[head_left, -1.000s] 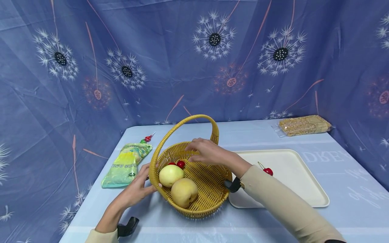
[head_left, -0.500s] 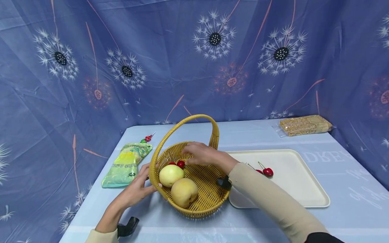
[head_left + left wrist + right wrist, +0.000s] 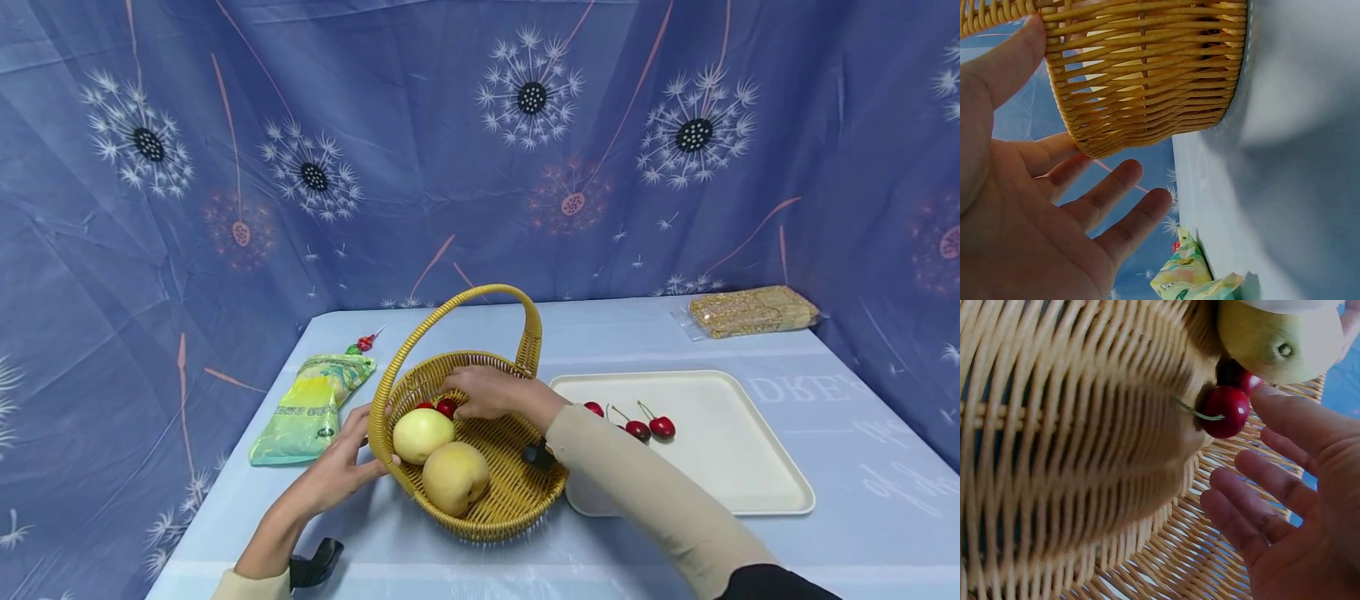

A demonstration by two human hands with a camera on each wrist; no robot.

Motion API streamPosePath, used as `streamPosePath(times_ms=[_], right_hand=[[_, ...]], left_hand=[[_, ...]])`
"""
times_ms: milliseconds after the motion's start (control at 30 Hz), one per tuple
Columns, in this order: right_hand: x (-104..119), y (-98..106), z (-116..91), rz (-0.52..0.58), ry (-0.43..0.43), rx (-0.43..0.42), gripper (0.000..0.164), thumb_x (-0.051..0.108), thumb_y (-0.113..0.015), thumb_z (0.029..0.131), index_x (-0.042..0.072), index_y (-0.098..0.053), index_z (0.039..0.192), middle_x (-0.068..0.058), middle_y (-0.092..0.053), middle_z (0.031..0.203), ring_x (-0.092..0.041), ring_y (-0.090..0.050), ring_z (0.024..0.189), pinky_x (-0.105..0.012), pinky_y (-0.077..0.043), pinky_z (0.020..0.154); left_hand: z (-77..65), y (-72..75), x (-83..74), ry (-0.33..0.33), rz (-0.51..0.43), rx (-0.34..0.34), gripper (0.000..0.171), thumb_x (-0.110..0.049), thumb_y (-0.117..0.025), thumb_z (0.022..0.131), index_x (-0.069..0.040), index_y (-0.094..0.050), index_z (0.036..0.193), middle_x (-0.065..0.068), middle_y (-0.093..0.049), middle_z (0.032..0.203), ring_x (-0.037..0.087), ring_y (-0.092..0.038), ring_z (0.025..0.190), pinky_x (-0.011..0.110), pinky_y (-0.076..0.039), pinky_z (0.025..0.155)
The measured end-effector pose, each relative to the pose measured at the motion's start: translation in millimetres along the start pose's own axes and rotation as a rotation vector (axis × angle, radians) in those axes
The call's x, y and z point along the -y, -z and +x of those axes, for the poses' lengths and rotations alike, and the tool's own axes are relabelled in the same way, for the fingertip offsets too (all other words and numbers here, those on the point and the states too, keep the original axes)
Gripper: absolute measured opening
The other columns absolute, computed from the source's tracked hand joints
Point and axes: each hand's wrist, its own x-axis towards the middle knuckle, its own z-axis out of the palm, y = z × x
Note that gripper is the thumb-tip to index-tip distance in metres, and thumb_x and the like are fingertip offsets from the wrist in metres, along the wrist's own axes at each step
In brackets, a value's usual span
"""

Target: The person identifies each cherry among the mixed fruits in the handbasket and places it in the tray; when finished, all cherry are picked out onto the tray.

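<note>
Hands apart. Left hand (image 3: pixel 337 471) grips basket (image 3: pixel 506 479) by its left edge; right hand (image 3: pixel 483 392) inside, fingers loosely parted, just beside cherries (image 3: pixel 1225 412).

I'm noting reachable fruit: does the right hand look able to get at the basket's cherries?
Probably yes: the right hand is inside the basket, close beside the cherries, with nothing seen between them.

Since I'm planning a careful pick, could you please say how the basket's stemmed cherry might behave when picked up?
The cherry is round, so it may roll if nudged. It looks glossy, so it could be slippery. Its thin, curved stem seems likely to flex.
</note>
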Motion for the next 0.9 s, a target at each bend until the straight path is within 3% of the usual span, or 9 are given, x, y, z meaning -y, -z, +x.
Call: streamPosePath(times_ms=[333,500,667,900], right_hand=[[-2.0,-5.4,3.6,-0.061,0.040,0.089,0.056,0.029,-0.065,0.089,0.027,-0.043,0.141,0.001,-0.049,0.139,-0.019,-0.046,0.129,-0.040,-0.039,0.109],[-3.1,-6.0,2.5,-0.078,0.039,0.104,0.052,0.027,-0.065,0.089,0.024,-0.048,0.137,0.001,-0.052,0.137,-0.020,-0.048,0.128,-0.039,-0.038,0.111],[-6.3,-8.1,1.5,-0.072,0.048,0.071,0.043,0.029,-0.068,0.086,0.022,-0.057,0.127,0.003,-0.062,0.121,-0.016,-0.055,0.111,-0.033,-0.042,0.101],[-9.4,-10.7,2.6,-0.086,0.076,0.062,0.033,0.027,-0.069,0.085,0.020,-0.064,0.116,0.005,-0.065,0.105,-0.010,-0.057,0.092,-0.027,-0.048,0.084]], left_hand=[[-0.5,0.9,-1.0,0.003,0.009,-0.009,0.066,-0.022,-0.071,0.083,-0.009,-0.041,0.140,0.016,-0.030,0.146,0.039,-0.028,0.137,0.064,-0.032,0.106],[-0.1,0.9,-0.6,0.007,-0.002,0.006,0.069,-0.025,-0.070,0.084,-0.012,-0.038,0.143,0.015,-0.028,0.147,0.039,-0.026,0.138,0.066,-0.030,0.106],[-0.1,1.3,-0.2,-0.004,0.006,0.010,0.072,-0.028,-0.070,0.084,-0.015,-0.035,0.145,0.013,-0.028,0.148,0.037,-0.025,0.138,0.066,-0.029,0.106],[-0.6,1.4,-0.4,-0.020,0.020,0.006,0.068,-0.023,-0.070,0.084,-0.016,-0.038,0.143,0.011,-0.027,0.149,0.036,-0.026,0.138,0.066,-0.031,0.105]])
